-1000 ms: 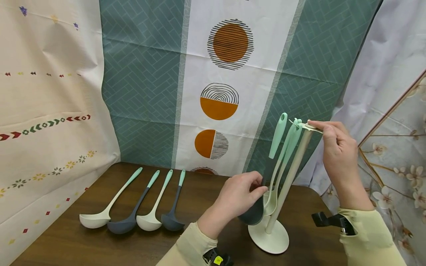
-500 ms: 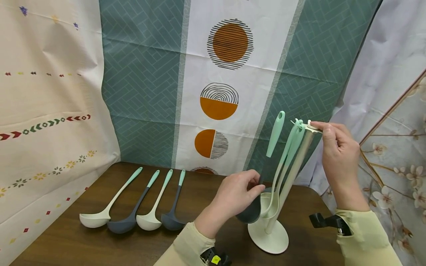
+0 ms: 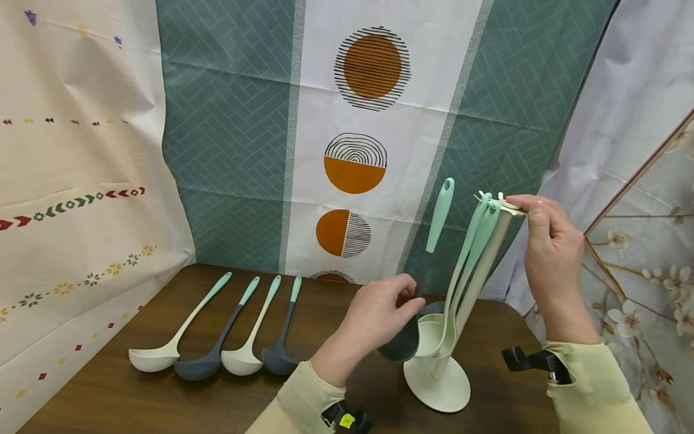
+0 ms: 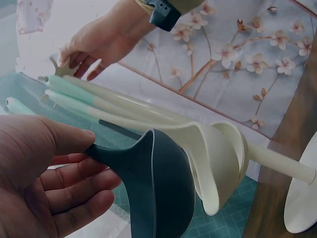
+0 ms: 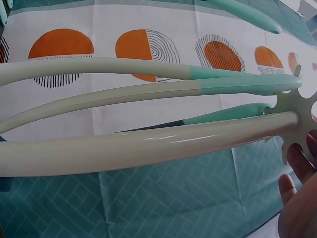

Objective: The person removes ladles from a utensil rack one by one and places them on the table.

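Observation:
My left hand pinches a dark grey ladle low on its stem, just above the bowl. The ladle's mint handle points upward, apart from the hooks. My right hand grips the hooked top of a cream utensil stand, thumb and fingers at its edge. On that stand hang two cream ladles with mint handles. Behind them hangs another dark ladle, mostly hidden by the pole. In the left wrist view, the held ladle's bowl is beside the cream bowls.
Several ladles, cream and dark grey in turn, lie in a row on the left of the brown wooden table. The stand's round base rests on the right side. Patterned cloths hang behind and at both sides.
My left hand has moved a little left with the dark grey ladle, widening the gap between it and the stand. My right hand has stayed nearly still at the stand's top.

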Action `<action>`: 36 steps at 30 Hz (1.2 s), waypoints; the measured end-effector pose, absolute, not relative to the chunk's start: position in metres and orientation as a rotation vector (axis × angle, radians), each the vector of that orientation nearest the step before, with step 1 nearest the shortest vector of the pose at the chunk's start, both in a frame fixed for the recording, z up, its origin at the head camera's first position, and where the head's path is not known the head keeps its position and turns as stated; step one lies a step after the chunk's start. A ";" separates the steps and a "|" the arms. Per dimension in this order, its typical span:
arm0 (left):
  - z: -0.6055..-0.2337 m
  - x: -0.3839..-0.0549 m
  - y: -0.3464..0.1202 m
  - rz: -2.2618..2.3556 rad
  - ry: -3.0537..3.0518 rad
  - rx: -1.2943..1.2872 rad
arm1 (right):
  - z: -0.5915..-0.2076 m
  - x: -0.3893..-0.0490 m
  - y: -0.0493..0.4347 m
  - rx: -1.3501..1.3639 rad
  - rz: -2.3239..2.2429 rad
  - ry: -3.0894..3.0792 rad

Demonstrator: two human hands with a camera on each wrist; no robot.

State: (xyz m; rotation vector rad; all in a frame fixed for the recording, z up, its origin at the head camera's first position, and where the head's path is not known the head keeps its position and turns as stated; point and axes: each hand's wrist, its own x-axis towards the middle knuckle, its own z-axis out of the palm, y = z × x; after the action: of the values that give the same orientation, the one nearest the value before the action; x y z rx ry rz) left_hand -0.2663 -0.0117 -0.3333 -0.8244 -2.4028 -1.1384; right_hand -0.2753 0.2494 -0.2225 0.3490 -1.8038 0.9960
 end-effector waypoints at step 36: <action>-0.350 -0.281 -0.064 -0.913 -2.486 -0.616 | -0.232 -0.283 0.229 0.395 1.073 -1.516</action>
State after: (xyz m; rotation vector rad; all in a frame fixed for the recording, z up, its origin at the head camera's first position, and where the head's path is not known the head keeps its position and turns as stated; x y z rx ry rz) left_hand -0.2810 -0.0636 -0.3502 -0.6158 -2.4864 -0.9125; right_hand -0.2830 0.2287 -0.2315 0.3955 -1.5157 1.0730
